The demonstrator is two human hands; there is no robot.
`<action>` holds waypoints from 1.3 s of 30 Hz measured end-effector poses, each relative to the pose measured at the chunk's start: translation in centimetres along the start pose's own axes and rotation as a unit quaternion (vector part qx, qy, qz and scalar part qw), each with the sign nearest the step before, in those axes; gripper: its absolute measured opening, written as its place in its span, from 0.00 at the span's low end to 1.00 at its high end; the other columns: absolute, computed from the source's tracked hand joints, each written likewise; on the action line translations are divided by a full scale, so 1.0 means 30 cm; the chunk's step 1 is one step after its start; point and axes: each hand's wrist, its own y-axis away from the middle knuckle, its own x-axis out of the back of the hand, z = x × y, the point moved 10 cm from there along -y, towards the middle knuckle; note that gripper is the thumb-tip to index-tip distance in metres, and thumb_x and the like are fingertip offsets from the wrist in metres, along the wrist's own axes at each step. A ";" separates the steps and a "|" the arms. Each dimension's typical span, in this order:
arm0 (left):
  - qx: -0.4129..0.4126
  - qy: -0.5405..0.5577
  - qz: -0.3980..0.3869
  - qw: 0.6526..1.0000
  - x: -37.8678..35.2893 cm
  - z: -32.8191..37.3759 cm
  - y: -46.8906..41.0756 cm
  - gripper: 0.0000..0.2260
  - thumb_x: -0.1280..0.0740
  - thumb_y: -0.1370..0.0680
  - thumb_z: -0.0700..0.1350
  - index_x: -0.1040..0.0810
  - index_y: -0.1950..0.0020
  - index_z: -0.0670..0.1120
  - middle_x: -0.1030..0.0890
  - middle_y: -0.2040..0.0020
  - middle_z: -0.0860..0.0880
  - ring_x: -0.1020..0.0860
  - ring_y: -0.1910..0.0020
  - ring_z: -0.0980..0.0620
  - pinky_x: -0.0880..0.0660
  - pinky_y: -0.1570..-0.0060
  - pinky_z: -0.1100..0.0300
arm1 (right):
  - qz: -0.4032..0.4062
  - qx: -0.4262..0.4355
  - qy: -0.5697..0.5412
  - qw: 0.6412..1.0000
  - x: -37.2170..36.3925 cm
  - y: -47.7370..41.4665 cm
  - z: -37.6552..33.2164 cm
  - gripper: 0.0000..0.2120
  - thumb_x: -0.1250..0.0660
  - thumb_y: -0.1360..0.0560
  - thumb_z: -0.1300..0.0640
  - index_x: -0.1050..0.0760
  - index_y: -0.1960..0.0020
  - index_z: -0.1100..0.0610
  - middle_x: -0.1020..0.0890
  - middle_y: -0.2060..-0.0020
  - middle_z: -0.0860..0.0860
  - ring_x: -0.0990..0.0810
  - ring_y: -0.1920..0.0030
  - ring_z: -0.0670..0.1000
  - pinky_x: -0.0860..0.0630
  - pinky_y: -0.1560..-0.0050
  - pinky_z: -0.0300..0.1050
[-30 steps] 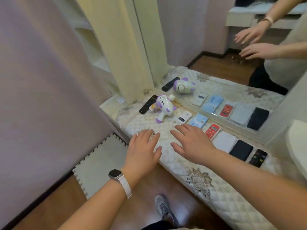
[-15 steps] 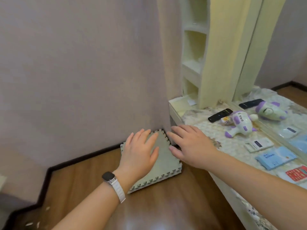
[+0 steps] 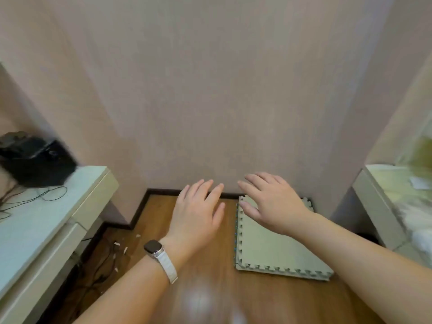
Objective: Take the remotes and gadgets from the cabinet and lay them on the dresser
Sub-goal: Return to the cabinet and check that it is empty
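Note:
My left hand (image 3: 197, 212), with a watch on its wrist, and my right hand (image 3: 271, 202) are both held out in front of me, palms down, fingers spread, holding nothing. They hover over the wooden floor facing a plain pink wall. The dresser (image 3: 383, 206) shows only as a pale edge at the far right, blurred; the remotes and gadgets on it are out of view. At the left is a pale cabinet (image 3: 53, 220) with drawers.
A black device (image 3: 35, 160) with thin cables sits on the left cabinet's top. A pale foam puzzle mat (image 3: 273, 251) lies on the floor under my right hand. Small white bits and cables litter the floor (image 3: 205, 288) beside the cabinet.
My view has swung left, away from the dresser with its row of remotes and gadgets, toward the wall and the left cabinet. Both hands stay open and empty.

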 end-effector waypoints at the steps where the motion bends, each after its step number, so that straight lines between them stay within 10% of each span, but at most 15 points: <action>1: 0.015 -0.005 0.004 1.000 0.019 -0.074 0.010 0.20 0.41 0.22 0.54 0.25 0.33 0.49 0.23 0.35 0.47 0.27 0.33 0.45 0.34 0.33 0.46 | 0.003 0.017 -0.003 1.000 -0.015 -0.057 -0.057 0.24 0.44 0.24 0.41 0.23 0.37 0.55 0.19 0.41 0.55 0.22 0.41 0.58 0.25 0.43 0.52; 16: 0.221 -0.102 0.001 0.970 0.169 -0.787 0.161 0.20 0.39 0.21 0.54 0.27 0.31 0.51 0.25 0.33 0.49 0.29 0.33 0.48 0.34 0.33 0.49 | 0.018 0.241 -0.074 0.967 -0.224 -0.622 -0.629 0.24 0.43 0.22 0.41 0.24 0.36 0.54 0.21 0.40 0.53 0.23 0.39 0.57 0.26 0.43 0.52; 39: 0.365 -0.281 0.046 0.887 0.322 -1.260 -0.354 0.21 0.42 0.21 0.57 0.25 0.32 0.51 0.24 0.34 0.48 0.28 0.33 0.47 0.33 0.34 0.50 | 0.084 0.435 -0.149 0.884 -0.270 -1.559 -0.725 0.24 0.45 0.22 0.41 0.26 0.33 0.53 0.21 0.39 0.53 0.24 0.37 0.56 0.27 0.39 0.52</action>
